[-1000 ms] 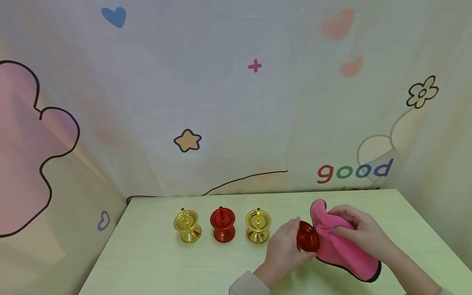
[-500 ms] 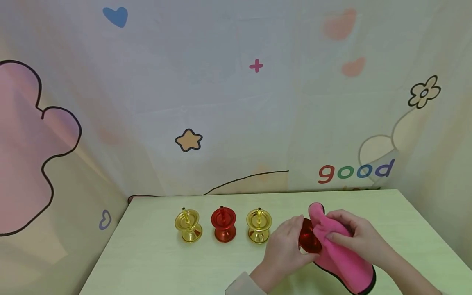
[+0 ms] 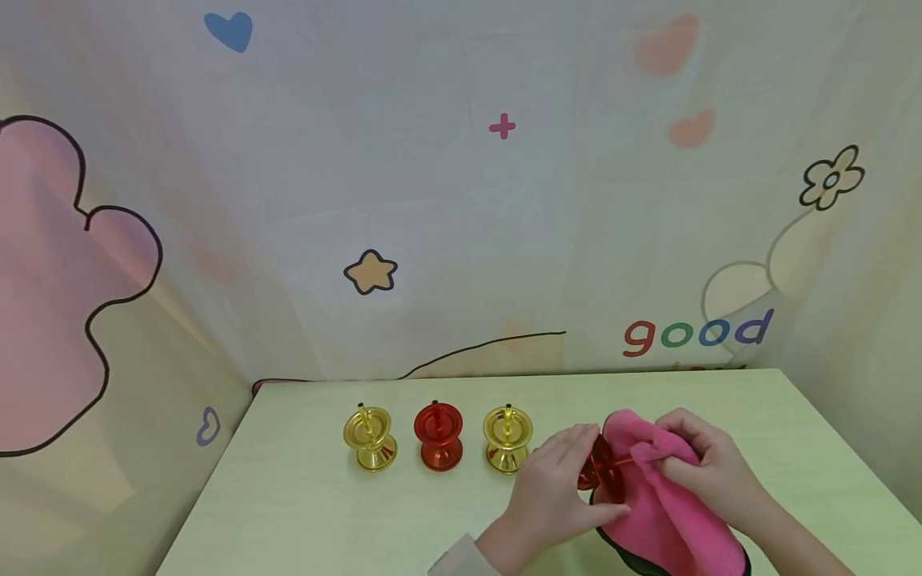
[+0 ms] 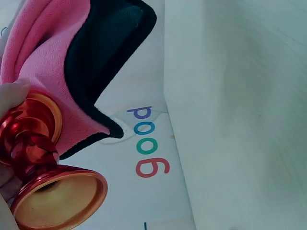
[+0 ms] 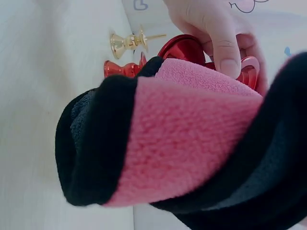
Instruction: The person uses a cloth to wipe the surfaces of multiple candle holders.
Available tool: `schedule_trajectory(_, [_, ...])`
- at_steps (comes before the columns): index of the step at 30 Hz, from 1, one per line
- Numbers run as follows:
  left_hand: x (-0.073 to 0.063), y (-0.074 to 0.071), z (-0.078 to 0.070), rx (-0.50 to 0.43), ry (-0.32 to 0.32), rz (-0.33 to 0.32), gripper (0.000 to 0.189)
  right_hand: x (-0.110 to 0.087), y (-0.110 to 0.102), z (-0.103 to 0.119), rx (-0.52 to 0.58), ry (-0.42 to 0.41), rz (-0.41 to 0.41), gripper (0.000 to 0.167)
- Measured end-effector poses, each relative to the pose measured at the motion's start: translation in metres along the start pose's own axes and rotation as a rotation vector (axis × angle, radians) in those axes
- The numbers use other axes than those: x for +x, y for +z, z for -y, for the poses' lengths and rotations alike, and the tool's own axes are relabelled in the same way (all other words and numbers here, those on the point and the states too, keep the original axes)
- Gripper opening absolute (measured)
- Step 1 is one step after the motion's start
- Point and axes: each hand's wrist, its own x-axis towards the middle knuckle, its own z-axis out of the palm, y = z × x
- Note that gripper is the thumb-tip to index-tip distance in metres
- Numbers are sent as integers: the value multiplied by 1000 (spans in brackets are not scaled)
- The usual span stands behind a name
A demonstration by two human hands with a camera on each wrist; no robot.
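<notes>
My left hand [image 3: 551, 488] grips a shiny red candle holder [image 3: 609, 474], tipped sideways with its dish and thin spike facing right. In the left wrist view, the holder's hollow base [image 4: 62, 203] shows an orange-gold inside. My right hand [image 3: 713, 468] pinches a pink cloth [image 3: 648, 520] with a dark border, bunched at the spike's end. The cloth's dark reverse side [image 4: 112, 45] shows in the left wrist view. In the right wrist view, the folded cloth [image 5: 177, 134] hides most of the right hand and part of the holder.
Left of the hands, a row stands upright on the pale table [image 3: 302, 512]: a gold candle holder [image 3: 376, 448], a red one [image 3: 441, 446] and another gold one [image 3: 507, 448], closest to the left hand. A patterned curtain [image 3: 446, 200] hangs behind the table.
The held red holder has turned so its dish faces right and its spike shows. The cloth has moved off the dish toward the spike's end, and its lower part hangs further down.
</notes>
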Motion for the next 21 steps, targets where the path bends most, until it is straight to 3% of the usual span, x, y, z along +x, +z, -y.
schedule_trajectory(5, [3,-10,3,-12,17,37,78,0,-3,2,40,9,42,24])
schedule_trajectory(11, [5,-22,8,55,-1,99,79,0,-11,11,-136,-65,52,27])
schedule_trajectory(13, [5,-26,10,68,-30,142,80,2,-14,15,-199,-140,38,32])
schedule_trajectory(16, [5,-31,10,41,-90,221,80,4,-15,21,-263,-329,51,43])
schedule_trajectory(21, [7,-37,11,-30,-142,289,79,11,-10,22,-340,-629,112,24])
